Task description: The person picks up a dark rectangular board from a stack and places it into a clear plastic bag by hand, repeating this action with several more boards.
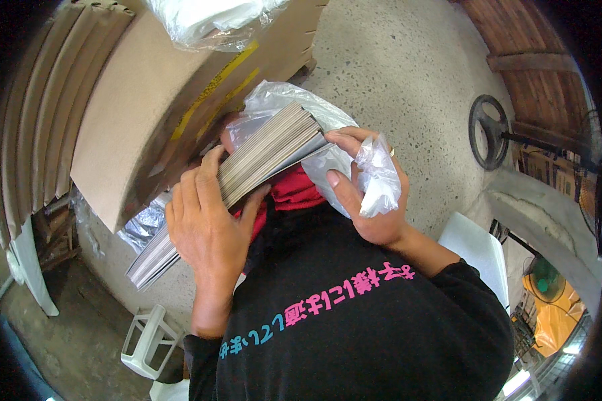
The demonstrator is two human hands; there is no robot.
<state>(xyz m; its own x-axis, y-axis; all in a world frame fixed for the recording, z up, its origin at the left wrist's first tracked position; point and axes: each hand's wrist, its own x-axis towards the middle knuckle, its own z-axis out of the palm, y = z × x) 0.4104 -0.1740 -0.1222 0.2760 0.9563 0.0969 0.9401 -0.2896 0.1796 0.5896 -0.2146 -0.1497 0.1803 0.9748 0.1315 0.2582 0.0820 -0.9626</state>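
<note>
A long, thick stack of thin flat sheets (267, 150), with grey-brown edges, lies slanted across my lap. My left hand (207, 217) is wrapped around its middle, with the thumb on the near side and the fingers over the top. At the stack's upper right end, my right hand (380, 224) has its fingertips by a dark sheet that stands slightly apart. Crumpled clear plastic (378, 177) is bunched in that same hand. More of a clear plastic bag (264, 100) spreads behind and under the stack's far end. Red cloth (301, 189) shows beneath.
A large cardboard box (137, 113) with yellow tape stands at the far left, a plastic-wrapped bundle (217, 20) on top. Folded cardboard (53, 100) leans beside it. A white stool (144, 344) is at lower left. On the right are a black handwheel (488, 132) and a white chair (475, 250).
</note>
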